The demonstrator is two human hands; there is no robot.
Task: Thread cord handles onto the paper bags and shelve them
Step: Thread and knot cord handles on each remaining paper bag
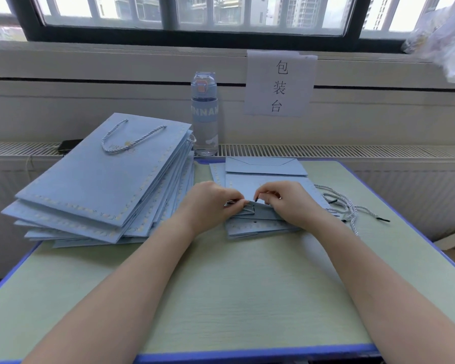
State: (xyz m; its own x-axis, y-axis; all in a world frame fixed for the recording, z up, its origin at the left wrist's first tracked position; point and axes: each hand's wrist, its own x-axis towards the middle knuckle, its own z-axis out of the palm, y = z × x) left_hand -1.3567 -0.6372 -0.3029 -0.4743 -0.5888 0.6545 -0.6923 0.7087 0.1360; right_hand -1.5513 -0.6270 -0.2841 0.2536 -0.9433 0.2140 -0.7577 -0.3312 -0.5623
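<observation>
A flat light-blue paper bag (263,177) lies on a small pile of like bags at the middle of the table. My left hand (210,202) pinches the bag's raised top flap at its near edge. My right hand (284,199) pinches the black tip of a cord at the same flap. Where that cord runs is hidden under my fingers. Several loose grey-white cords (352,208) with black tips lie to the right of the pile. On the left, a tall slanting stack of blue bags (103,185) has a bag with a cord handle (132,139) on top.
A clear water bottle (205,114) stands at the table's far edge between the stacks. A paper sign (279,84) hangs on the wall under the window. A dark phone (69,145) lies behind the left stack. The pale green table (247,290) has a blue rim.
</observation>
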